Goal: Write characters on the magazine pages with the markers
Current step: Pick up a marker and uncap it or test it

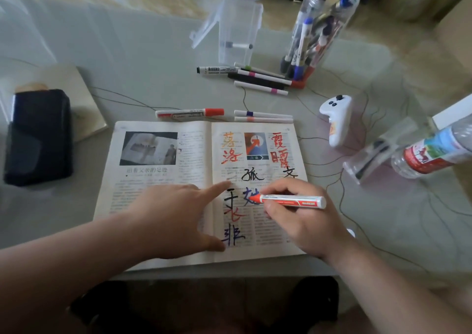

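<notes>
Open magazine (163,195) lies flat on table (153,78). Left hand (176,218) open, fingers spread, pinning the spine so pages stay put. Right hand (304,221) grips red marker (291,200), tip on right page beside a blue character, likely mid-stroke. Spare markers (258,80) lie behind.

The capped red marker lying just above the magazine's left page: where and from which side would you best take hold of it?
Grip the red marker at mid-barrel, coming from above with fingers across its width. It lies flat, lengthwise left to right, cap at the right end. The magazine edge sits close along its near side, so a straight-down pinch looks easiest.
</notes>
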A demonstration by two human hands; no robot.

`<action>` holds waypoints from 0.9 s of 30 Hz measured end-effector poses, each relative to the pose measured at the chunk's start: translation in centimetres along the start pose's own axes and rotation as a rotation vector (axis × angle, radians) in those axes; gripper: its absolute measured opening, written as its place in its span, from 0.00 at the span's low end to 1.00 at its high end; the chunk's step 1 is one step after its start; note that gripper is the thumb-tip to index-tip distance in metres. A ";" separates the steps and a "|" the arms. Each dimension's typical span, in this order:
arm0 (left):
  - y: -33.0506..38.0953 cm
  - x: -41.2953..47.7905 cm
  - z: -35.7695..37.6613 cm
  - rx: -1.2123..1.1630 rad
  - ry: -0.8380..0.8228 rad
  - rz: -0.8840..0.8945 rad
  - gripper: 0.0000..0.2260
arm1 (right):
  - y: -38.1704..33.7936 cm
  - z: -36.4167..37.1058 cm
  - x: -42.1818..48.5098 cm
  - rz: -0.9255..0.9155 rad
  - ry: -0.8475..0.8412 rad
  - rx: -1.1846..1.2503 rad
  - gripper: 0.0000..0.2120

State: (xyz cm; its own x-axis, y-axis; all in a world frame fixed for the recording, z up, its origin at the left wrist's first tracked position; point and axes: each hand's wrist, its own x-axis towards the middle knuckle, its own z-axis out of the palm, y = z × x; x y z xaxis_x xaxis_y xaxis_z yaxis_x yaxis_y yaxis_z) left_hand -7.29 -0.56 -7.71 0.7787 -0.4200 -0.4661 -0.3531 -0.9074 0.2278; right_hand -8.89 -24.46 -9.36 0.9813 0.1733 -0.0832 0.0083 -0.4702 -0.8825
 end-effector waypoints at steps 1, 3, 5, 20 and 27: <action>0.0 0.0 0.0 0.004 0.004 -0.003 0.48 | 0.0 0.0 0.0 -0.007 -0.008 -0.010 0.01; -0.1 0.1 0.0 -0.002 0.002 -0.009 0.48 | 0.2 0.2 0.0 0.013 -0.009 -0.016 0.05; -0.1 0.1 0.0 -0.003 0.000 -0.012 0.49 | 0.5 0.1 0.0 0.050 0.015 -0.017 0.08; -0.4 0.2 0.4 -0.004 -0.027 -0.027 0.54 | 0.4 0.2 -0.4 0.008 0.016 -0.105 0.06; -0.4 0.3 0.6 -0.016 -0.025 -0.032 0.55 | 0.4 0.2 -0.4 0.023 -0.013 -0.121 0.05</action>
State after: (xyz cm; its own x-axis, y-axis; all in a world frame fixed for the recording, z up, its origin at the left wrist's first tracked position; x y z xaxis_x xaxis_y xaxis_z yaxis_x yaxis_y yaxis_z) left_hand -7.17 -0.35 -8.44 0.7761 -0.3915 -0.4944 -0.3198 -0.9200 0.2265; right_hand -9.31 -24.58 -9.74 0.9790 0.1723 -0.1092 0.0100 -0.5754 -0.8178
